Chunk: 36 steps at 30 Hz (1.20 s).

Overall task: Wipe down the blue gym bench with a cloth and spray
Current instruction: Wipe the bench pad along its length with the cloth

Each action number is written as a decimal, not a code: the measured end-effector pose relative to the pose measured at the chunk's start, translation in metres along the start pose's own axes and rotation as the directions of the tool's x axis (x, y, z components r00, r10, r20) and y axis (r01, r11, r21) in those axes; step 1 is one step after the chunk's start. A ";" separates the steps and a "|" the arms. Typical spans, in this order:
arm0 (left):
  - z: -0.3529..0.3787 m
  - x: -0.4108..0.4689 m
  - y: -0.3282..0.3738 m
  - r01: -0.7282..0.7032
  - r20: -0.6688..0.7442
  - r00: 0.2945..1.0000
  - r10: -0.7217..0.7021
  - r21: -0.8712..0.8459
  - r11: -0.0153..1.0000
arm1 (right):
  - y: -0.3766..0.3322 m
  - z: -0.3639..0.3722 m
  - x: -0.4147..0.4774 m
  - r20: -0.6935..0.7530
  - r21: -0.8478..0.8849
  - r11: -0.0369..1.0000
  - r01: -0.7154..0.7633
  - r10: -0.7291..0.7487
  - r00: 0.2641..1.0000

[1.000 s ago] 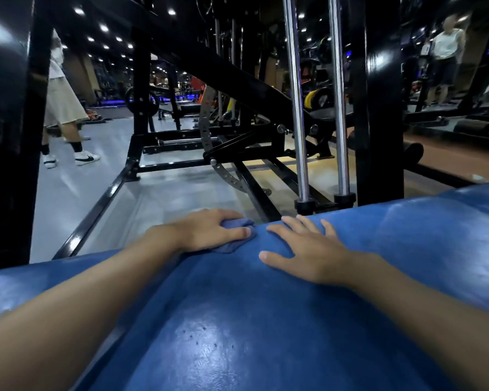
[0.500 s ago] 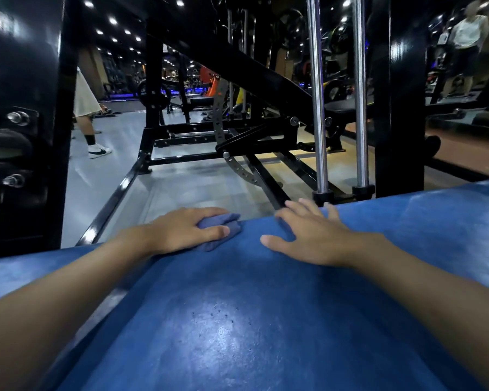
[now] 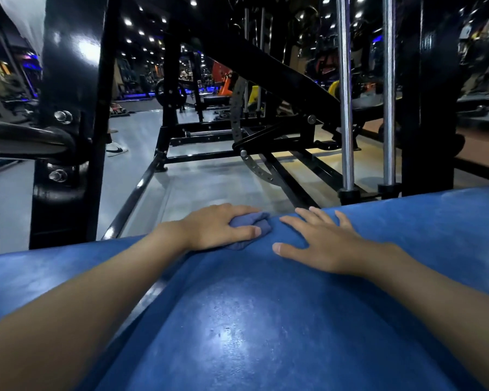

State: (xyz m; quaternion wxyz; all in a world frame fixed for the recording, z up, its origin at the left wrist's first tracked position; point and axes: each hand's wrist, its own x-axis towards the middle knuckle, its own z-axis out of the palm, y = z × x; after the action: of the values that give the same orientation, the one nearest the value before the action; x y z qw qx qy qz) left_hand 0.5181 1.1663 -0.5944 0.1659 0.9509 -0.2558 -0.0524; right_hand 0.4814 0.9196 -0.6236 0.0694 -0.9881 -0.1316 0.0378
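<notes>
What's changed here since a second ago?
The left hand slid the cloth a little leftward along the far edge of the blue bench, then back toward the right hand; the cloth looks more bunched now. The camera also swung left. Nothing was let go: the left hand still grips the cloth and the right hand still rests flat on the bench.

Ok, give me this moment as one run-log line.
phase: wipe, far edge | left hand: grips cloth on blue bench | right hand: flat on bench, fingers spread | spray: not in view
</notes>
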 end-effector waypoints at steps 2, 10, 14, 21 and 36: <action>-0.006 -0.015 -0.017 0.026 -0.009 1.000 -0.026 0.015 1.000 | -0.009 -0.005 0.000 -0.018 -0.018 1.000 -0.010 0.010 1.000; -0.025 -0.066 -0.067 0.134 -0.035 0.991 -0.133 0.041 0.990 | -0.082 0.014 0.019 0.049 0.023 0.998 0.064 -0.065 0.997; -0.018 -0.045 -0.043 0.123 -0.052 0.991 -0.120 0.065 0.990 | -0.082 0.011 0.022 0.110 0.025 0.999 0.025 -0.027 0.994; -0.019 -0.047 -0.039 0.142 -0.004 0.990 -0.142 -0.001 0.990 | -0.080 0.015 0.026 0.065 0.061 0.997 0.055 -0.059 0.996; -0.032 -0.081 -0.068 0.275 -0.052 0.961 -0.271 0.087 0.958 | -0.078 0.014 0.027 0.044 0.065 0.998 0.018 -0.021 0.999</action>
State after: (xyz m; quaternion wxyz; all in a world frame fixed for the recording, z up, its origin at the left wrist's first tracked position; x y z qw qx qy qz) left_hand 0.4859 1.2716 -0.5859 0.1177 0.9846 -0.1211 -0.0442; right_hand 0.4862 1.0025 -0.6271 0.0989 -0.9830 -0.1414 0.0634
